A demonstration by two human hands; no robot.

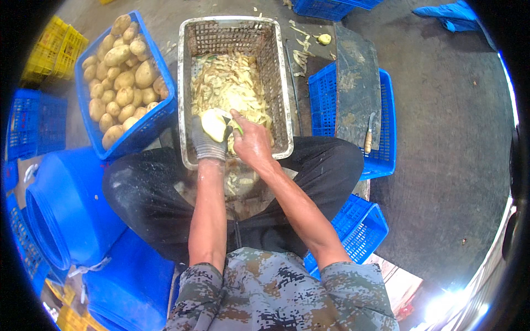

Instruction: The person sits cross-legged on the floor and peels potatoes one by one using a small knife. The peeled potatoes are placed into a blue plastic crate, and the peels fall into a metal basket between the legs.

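Note:
My left hand [210, 142], in a grey knit glove, grips a pale peeled potato [214, 125] above the near left part of a white-rimmed plastic crate [286, 103]. My right hand [252, 138] is bare and closed around a peeler [239, 130], of which a bit of green handle shows. The peeler's head lies close to the potato's right side; whether the blade touches it cannot be made out. Beneath both hands, a heap of potato peelings [232, 85] covers the crate's floor.
A blue crate [136, 151] of unpeeled potatoes [124, 82] stands at left. On the right, a board [357, 82] bearing a wooden-handled knife [368, 140] spans another blue crate [389, 124]. Blue drums [74, 207] lie at lower left. Peelings [303, 56] and a potato [324, 39] are on the floor.

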